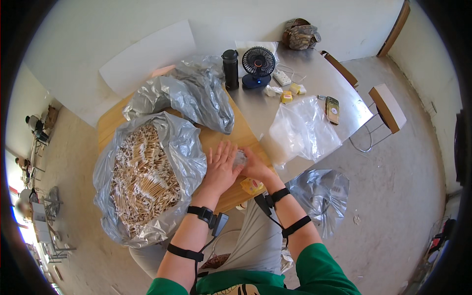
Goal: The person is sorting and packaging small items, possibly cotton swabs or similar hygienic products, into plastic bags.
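My left hand (221, 164) lies flat with fingers spread on the wooden table (110, 123), its thumb side against a small clear plastic packet (239, 158). My right hand (255, 167) grips that packet from the right. A large silvery plastic bag (189, 147) full of wooden cotton swabs (142, 177) sits open just left of my left hand. A small yellow item (251, 185) lies on the table edge under my right wrist.
A second crumpled silvery bag (196, 96) lies behind. On the grey table (324, 78) stand a black bottle (230, 69), a small fan (258, 66), a power strip (282, 77), yellow packets (286, 97), a clear bag (302, 128), a phone (333, 110). Another bag (319, 191) sits on the floor; a stool (388, 108) at right.
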The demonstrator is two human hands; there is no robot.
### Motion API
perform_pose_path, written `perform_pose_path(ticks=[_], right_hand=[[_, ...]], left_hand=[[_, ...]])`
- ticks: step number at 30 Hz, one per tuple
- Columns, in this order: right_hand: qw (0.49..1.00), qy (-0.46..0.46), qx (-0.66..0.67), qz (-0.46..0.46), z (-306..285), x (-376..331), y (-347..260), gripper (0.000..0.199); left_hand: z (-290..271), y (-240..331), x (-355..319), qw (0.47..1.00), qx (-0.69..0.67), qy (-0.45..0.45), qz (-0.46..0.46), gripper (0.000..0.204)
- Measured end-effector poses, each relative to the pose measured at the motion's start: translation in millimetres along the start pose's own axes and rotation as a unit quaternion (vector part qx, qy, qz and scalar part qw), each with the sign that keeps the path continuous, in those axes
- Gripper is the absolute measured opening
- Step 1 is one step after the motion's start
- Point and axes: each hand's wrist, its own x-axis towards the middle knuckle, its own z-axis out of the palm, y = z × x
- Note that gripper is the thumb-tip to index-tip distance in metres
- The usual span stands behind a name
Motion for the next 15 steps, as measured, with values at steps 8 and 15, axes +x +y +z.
perform_pose_path(ticks=[8,15], right_hand=[[0.999,-0.004,-0.030,-0.018,-7,-2,12,0.058],[0.998,-0.039,0.036,0.015,-7,0,11,0.058]], left_hand=[[-4,-4,-2,0.994,-0.062,-0.067,-0.056,0.078],[35,-38,-35,0.868,-0.460,0.027,-0.184,0.096]])
